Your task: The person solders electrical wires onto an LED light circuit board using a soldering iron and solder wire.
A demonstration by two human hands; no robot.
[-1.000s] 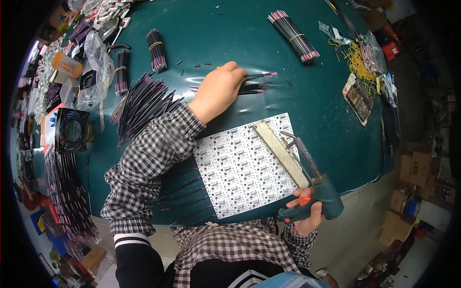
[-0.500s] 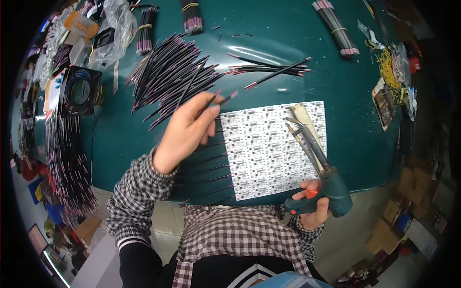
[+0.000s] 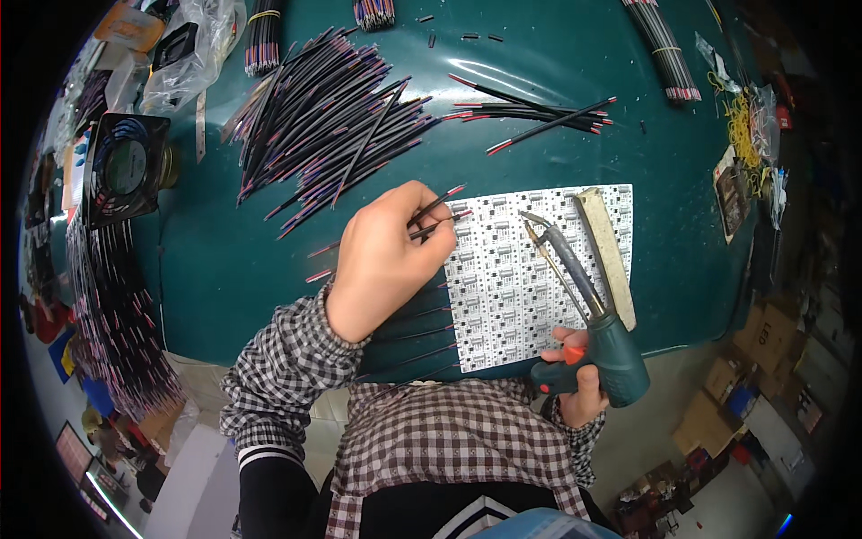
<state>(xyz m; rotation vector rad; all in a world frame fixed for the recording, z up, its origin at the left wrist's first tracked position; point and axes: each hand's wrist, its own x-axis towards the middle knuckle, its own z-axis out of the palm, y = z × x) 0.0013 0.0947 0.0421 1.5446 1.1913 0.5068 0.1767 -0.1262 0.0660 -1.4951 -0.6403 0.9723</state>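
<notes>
My left hand (image 3: 386, 260) is closed in a pinch on two thin black wires (image 3: 439, 203) with red ends, at the upper left edge of a white circuit board panel (image 3: 503, 296). One wire's tip lies over the panel's edge; whether it touches a pad I cannot tell. My right hand (image 3: 585, 400) grips a dark green soldering gun (image 3: 621, 364) with a red trigger. Its metal tip hovers above the upper middle of the panel, clear of the held wires. Several wires (image 3: 413, 359) stick out from the panel's left edge, partly behind my left forearm.
A pale strip (image 3: 609, 260) lies on the panel's right side. Beyond my left hand spreads a heap of black wires (image 3: 332, 117), with a smaller group (image 3: 539, 112) to its right. A square fan (image 3: 126, 171) stands at left, and banded wire bundles (image 3: 663, 49) lie far back.
My left hand has moved right with its wires, up to the panel's edge. The soldering gun's tip has shifted slightly left and up. The whole view has shifted a little.
</notes>
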